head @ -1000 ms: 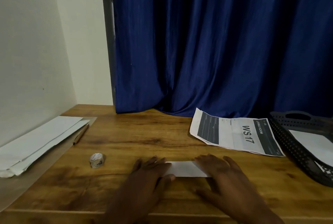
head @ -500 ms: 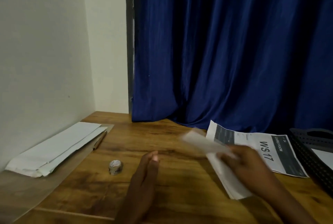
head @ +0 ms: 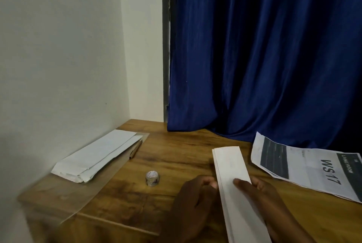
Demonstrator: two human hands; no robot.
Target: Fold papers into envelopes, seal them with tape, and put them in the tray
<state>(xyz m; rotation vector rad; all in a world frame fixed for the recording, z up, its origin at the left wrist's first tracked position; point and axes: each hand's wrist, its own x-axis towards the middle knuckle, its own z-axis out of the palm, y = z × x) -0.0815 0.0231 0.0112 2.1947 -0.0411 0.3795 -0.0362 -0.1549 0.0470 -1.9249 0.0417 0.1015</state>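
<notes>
While thumb-pinched, folded paper [head: 232,166] in both grips.

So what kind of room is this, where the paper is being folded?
Probably a home room used as a work corner: a wooden table against a plain wall, a blue curtain, and a printed sheet reading "LIVING ROOM".

Inspector: Your folded paper [head: 233,176] runs off the bottom edge, so its near end is unseen. Your right hand [head: 260,193] covers part of its right side, fingers behind it.

Operator: And the left?

Inspector: Your left hand [head: 194,199] is cut off at the wrist. The sheet [head: 313,168] is clipped at the right edge. The tape [head: 152,178] label is too small to read.
</notes>
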